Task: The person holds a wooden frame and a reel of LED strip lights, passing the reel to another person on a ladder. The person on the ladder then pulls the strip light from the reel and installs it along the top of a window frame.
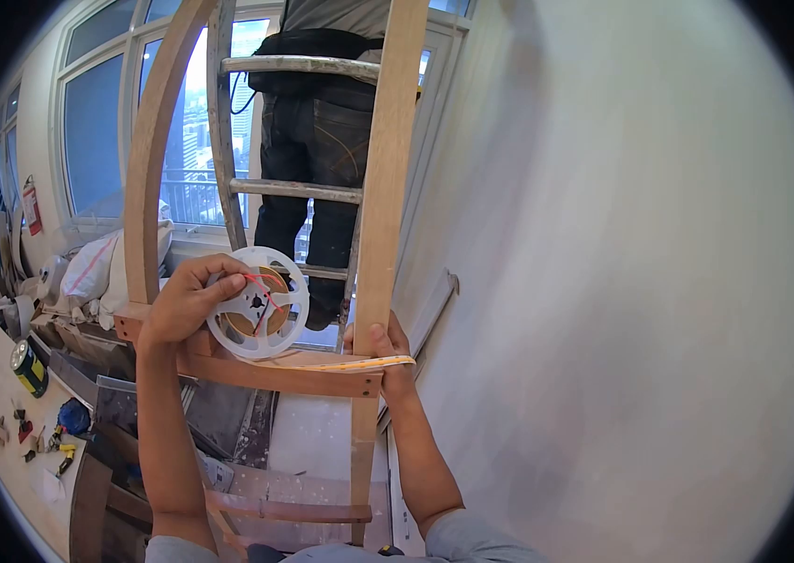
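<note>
My left hand (pixel 192 298) is closed on the rim of a white plastic reel (pixel 295 305), thumb and fingers pinching it near its upper left. Thin red wires (pixel 261 279) show by the thumb, across the reel's face. A yellow-and-white LED strip (pixel 359 364) runs from the reel's lower edge to the right, along a wooden ladder step (pixel 275 373). My right hand (pixel 395 352) is wrapped round the upright wooden ladder rail (pixel 380 235), its thumb on the near side. The strip's far end crosses just below that thumb.
Beyond the wooden frame, a person (pixel 308 141) stands on a metal ladder (pixel 294 190) by the windows. A white wall (pixel 631 281) fills the right side. On the left, a workbench (pixel 3 375) carries a can (pixel 29 368), a blue roll (pixel 73 416) and small tools.
</note>
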{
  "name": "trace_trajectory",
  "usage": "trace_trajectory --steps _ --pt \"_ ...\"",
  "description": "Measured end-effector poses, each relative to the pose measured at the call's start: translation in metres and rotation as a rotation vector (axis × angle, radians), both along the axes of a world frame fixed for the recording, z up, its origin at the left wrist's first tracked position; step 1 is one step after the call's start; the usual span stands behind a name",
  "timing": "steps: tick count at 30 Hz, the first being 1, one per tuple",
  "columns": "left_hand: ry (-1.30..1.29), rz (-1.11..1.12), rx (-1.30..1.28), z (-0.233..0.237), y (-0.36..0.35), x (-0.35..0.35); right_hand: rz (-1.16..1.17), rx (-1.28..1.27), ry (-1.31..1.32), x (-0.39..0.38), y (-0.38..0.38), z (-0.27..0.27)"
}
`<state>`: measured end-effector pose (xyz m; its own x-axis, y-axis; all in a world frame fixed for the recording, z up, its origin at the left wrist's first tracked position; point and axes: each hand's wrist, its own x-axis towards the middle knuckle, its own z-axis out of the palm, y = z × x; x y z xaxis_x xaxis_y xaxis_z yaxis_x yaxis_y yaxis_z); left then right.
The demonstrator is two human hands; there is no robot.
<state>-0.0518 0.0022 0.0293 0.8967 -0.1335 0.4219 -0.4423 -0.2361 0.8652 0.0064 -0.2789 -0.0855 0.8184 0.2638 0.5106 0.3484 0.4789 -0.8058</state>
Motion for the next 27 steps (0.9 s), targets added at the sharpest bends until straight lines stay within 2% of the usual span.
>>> trace_trajectory --steps 27 --pt "-0.006 0.007 0.008 -0.0005 0.0004 0.0006 -0.011 -0.021 0.013 -0.0015 -0.0013 0.0012"
